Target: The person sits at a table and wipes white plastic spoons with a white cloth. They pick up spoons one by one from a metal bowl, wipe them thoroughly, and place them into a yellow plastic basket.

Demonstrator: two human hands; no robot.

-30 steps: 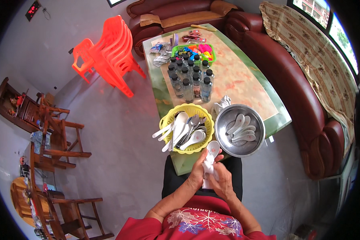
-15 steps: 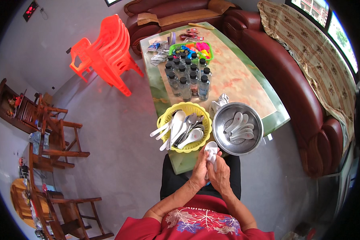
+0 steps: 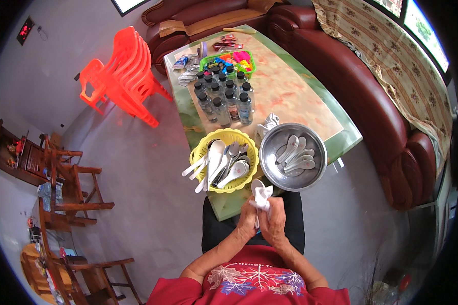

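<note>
In front of my body, just off the table's near edge, both hands are close together. My left hand [image 3: 247, 219] is closed around a white soup spoon [image 3: 257, 185], its bowl pointing toward the table. My right hand [image 3: 275, 219] grips a crumpled white cloth [image 3: 262, 197], which covers part of the spoon below its bowl. Ahead to the left, a yellow plastic basket [image 3: 195, 155] holds several white spoons and ladles [image 3: 217, 152] and some metal spoons. Ahead to the right, several white soup spoons [image 3: 301, 158] lie in a metal bowl [image 3: 318, 178].
A second white cloth [image 3: 267, 123] lies behind the metal bowl. Several black-capped bottles [image 3: 221, 109] stand farther back on the stone-topped table [image 3: 300, 96], before a green basket [image 3: 253, 71] of colourful items. Red stacked chairs [image 3: 124, 76] stand left; a brown sofa [image 3: 361, 117] runs along the right.
The white cloth has risen along the spoon to just below its bowl, and my right hand has shifted with it. My view has turned slightly, so the table sits farther left.
</note>
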